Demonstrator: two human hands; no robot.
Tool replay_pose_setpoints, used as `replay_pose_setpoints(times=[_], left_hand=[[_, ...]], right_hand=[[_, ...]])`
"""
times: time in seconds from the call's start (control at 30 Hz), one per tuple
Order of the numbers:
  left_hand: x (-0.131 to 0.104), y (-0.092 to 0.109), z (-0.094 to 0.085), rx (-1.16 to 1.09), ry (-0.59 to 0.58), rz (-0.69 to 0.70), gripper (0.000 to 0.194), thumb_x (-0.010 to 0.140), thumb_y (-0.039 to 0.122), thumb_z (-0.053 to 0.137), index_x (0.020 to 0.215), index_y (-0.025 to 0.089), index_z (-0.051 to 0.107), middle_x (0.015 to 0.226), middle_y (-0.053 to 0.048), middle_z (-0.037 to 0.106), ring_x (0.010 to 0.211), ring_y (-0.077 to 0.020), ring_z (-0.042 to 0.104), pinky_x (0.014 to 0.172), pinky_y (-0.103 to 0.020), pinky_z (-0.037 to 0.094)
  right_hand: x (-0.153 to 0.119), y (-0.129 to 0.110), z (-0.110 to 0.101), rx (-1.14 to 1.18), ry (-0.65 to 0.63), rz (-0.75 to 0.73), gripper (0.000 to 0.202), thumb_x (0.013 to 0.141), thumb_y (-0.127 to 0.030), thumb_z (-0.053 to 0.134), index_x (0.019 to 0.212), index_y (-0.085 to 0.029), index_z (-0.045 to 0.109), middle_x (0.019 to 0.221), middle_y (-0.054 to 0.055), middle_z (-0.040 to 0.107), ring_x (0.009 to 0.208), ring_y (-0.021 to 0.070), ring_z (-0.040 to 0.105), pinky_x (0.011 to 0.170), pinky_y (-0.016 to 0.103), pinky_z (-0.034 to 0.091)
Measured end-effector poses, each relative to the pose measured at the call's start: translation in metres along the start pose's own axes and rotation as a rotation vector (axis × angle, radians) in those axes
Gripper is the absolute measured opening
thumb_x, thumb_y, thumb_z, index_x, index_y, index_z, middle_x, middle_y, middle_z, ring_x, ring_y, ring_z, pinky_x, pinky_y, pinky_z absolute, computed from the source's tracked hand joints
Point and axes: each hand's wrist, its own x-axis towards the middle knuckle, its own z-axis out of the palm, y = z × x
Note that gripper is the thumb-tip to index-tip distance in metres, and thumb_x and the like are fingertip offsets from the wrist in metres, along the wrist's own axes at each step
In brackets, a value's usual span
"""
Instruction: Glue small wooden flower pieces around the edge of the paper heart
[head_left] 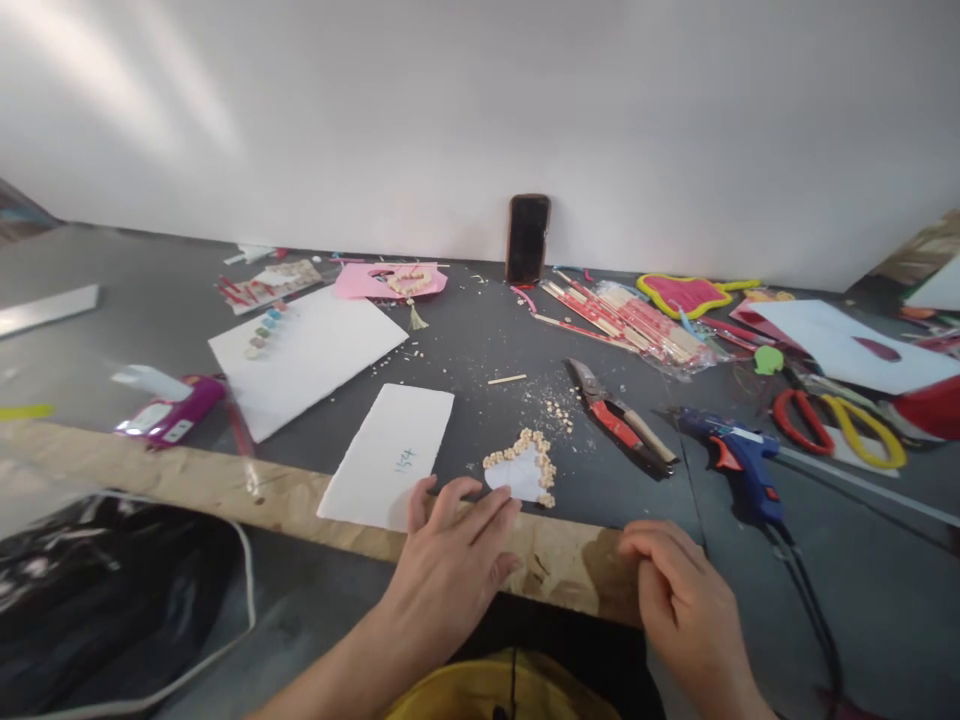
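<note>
My left hand [461, 550] is open, its fingers stretched over the table's front edge. Its fingertips reach the lower edge of a small white paper cutout [521, 473], whose upper and right borders are lined with small tan wooden pieces. Beneath or beside its outer fingers lies a white paper card [394, 450] with handwriting on it. My right hand [686, 600] rests at the table edge, fingers curled in, with nothing visible in it. Beyond the cutout are loose tan pieces [556, 412] and a short thin stick [507, 379].
Red-handled pruning shears [619, 420], a blue glue gun [739, 455] with its cord, and scissors [862, 430] lie to the right. Bundled sticks [630, 325] and an upright phone [528, 240] stand farther back. At left are a white sheet [307, 350] and a purple tool [176, 410].
</note>
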Motion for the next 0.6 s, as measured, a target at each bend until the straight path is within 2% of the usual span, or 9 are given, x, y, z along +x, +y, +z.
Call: replay_pose_setpoints(times=[0.17,0.4,0.6], left_hand=[[0.000,0.000,0.002,0.055,-0.028,0.004,0.039,0.090,0.048,0.046,0.120,0.026,0.056,0.122,-0.001,0.063,0.110,-0.0237,0.043,0.102,-0.048,0.014],[0.000,-0.001,0.003,0.077,-0.044,0.004,0.044,0.088,0.053,0.045,0.121,0.025,0.053,0.122,-0.001,0.062,0.112,-0.0233,0.042,0.102,-0.050,0.013],[0.000,-0.003,0.007,0.080,0.006,0.019,0.042,0.088,0.052,0.046,0.119,0.024,0.055,0.120,-0.002,0.063,0.108,-0.0230,0.044,0.102,-0.050,0.013]], right_hand=[[-0.001,0.003,0.003,-0.089,0.013,-0.007,0.020,0.083,-0.011,0.040,0.089,-0.022,0.056,0.090,0.004,0.064,0.083,0.0167,0.063,0.070,0.028,0.050],[0.004,0.002,0.003,-0.141,-0.065,-0.026,0.022,0.085,-0.014,0.040,0.093,-0.023,0.059,0.092,0.006,0.064,0.085,0.0181,0.064,0.070,0.030,0.053],[0.026,0.001,-0.007,-0.122,-0.157,-0.047,0.020,0.091,-0.022,0.044,0.105,-0.023,0.058,0.102,0.007,0.061,0.094,0.0173,0.062,0.076,0.029,0.053]])
